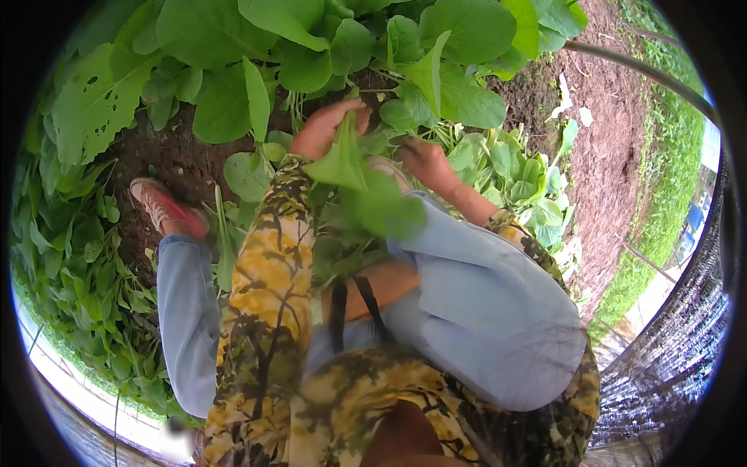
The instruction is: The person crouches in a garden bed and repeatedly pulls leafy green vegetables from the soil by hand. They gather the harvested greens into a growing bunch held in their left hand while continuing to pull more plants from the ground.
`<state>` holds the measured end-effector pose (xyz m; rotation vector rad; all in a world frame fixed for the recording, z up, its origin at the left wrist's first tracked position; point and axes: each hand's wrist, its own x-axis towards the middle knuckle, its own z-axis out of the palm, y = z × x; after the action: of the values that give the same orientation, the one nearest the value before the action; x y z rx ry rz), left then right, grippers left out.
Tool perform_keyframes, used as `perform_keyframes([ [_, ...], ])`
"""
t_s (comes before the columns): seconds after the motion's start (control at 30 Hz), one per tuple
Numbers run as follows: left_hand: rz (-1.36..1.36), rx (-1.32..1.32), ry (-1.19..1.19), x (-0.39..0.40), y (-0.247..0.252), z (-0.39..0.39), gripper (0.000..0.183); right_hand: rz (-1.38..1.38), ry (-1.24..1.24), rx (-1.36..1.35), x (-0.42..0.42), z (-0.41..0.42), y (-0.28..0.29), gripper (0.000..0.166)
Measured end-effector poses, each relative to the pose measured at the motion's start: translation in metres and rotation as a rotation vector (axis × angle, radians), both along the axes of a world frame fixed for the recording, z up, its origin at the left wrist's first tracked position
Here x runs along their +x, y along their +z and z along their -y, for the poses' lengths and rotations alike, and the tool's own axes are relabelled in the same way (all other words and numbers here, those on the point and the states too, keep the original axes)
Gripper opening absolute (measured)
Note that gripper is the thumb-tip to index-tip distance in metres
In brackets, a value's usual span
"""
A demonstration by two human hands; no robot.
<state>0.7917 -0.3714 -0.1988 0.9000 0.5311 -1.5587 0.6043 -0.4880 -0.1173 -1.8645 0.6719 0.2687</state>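
My left hand (327,129) is closed around the stalk end of a leafy green plant (341,157). Its broad leaves droop toward me over my raised knee, blurred at the tips. To the right, my right hand (429,163) is low, beside a shoe partly hidden under the leaves. Its fingers are curled and blurred, so whether they hold anything cannot be told. Just beyond both hands stand rooted leafy greens (350,49) with large rounded leaves. A heap of loose greens (525,175) lies on the ground to the right of my right hand.
Brown soil (607,163) runs along the right, with a grass strip (671,192) beyond. A curved hoop (642,67) arches over at upper right, and dark netting (665,362) hangs at lower right. Dense greens (76,280) border my left shoe (166,207).
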Motion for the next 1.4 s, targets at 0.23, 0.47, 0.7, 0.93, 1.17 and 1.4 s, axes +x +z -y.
perform_keyframes([
  [0.23,0.24,0.29,-0.229,-0.007,0.031,0.007,0.04,0.027,-0.046,0.041,0.001,-0.003,0.009,0.027],
  [0.47,0.485,0.223,-0.434,-0.024,0.08,-0.048,0.053,0.063,-0.053,-0.001,0.001,-0.009,0.0,0.025],
  [0.7,1.127,0.278,-0.271,-0.03,0.097,-0.074,0.048,0.032,-0.048,0.145,0.014,-0.019,0.006,0.025],
  [0.93,1.524,0.586,-0.678,-0.067,0.086,-0.132,0.036,0.078,0.104,0.013,0.011,-0.026,-0.003,0.028],
  [1.17,1.66,0.647,-0.845,-0.08,0.125,-0.145,0.032,-0.047,0.04,0.321,0.027,-0.026,0.005,0.031],
  [1.4,1.862,0.69,-0.721,-0.072,0.149,-0.13,0.03,-0.095,0.214,0.421,0.083,-0.054,0.071,0.05],
])
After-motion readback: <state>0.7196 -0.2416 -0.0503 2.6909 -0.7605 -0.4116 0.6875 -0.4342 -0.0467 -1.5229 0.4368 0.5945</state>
